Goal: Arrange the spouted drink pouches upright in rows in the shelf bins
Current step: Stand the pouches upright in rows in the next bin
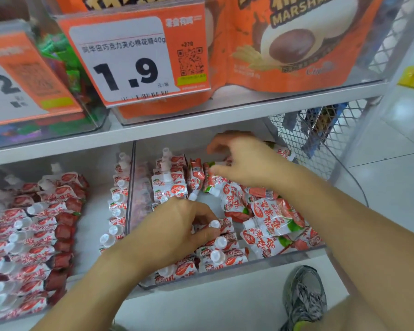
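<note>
Hands [175, 225] [244, 161] on red-white pouches [270, 218] in clear bin [225, 274]

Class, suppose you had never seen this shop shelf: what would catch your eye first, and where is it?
The big orange price tag reading 1.9 hangs at the upper shelf's front, beside an orange marshmallow bag. Below, both hands work in the right-hand clear bin: the left hand pinches an upright pouch's white cap, while the right hand grips a pouch further back, above a jumbled heap.
</note>
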Available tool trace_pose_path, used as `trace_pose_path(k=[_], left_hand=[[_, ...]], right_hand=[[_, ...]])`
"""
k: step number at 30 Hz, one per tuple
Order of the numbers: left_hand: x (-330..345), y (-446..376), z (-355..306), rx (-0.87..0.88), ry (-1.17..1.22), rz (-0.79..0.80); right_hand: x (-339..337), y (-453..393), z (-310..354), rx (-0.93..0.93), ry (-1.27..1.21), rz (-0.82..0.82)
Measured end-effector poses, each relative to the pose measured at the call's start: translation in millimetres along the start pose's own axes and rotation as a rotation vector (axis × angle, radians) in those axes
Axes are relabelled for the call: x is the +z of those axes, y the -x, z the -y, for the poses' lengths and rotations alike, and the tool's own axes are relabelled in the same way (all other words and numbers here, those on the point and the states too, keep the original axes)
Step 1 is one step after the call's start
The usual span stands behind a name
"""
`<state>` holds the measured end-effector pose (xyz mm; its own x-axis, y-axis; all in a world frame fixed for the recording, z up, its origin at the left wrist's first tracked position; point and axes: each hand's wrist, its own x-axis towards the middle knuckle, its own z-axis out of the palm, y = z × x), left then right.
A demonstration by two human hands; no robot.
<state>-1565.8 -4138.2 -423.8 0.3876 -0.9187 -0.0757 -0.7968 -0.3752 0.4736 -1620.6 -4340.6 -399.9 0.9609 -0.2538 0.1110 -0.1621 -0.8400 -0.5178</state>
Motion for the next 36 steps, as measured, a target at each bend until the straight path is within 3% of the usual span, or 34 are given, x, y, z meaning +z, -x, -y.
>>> trace_pose_path(k=[3, 5, 12, 22, 27, 30, 34, 36], left_hand=[[-0.2, 0.7, -2.4, -0.006, -0.007, -0.006], [0.1, 3.6, -2.8, -0.008, -0.003, 0.004], [1.4, 4.7, 1.3, 0.005, -0.036, -0.001], [1.5, 3.5, 1.5, -0.016, -0.006, -0.016], [0.7, 1.4, -1.8, -0.046, 0.02, -0.002], [-0.5, 2.0, -4.0, -0.046, 0.046, -0.006], [-0.3, 4.7, -3.5, -0.066, 0.022, -0.051], [-2.5, 3.6, -3.8, -0.134, 0.075, -0.233]], right_hand=[[21.0, -35.1, -0.9, -0.029, 0.122, 0.293], [30.4, -48.5, -2.6, -0.025, 0.093, 0.367], [36.4, -35.2, -18.6, -0.083, 0.141, 0.321], [19.9, -5.0, -18.2, -0.151, -0.079, 0.136], [27.1, -11.2, -12.6, -0.146, 0.183, 0.361], [42.1, -18.4, -6.1, -0.106, 0.265, 0.408], [26.0, -11.9, -14.8, -0.077, 0.122, 0.241], [12.6, -2.9, -19.2, -0.037, -0.094, 0.028]])
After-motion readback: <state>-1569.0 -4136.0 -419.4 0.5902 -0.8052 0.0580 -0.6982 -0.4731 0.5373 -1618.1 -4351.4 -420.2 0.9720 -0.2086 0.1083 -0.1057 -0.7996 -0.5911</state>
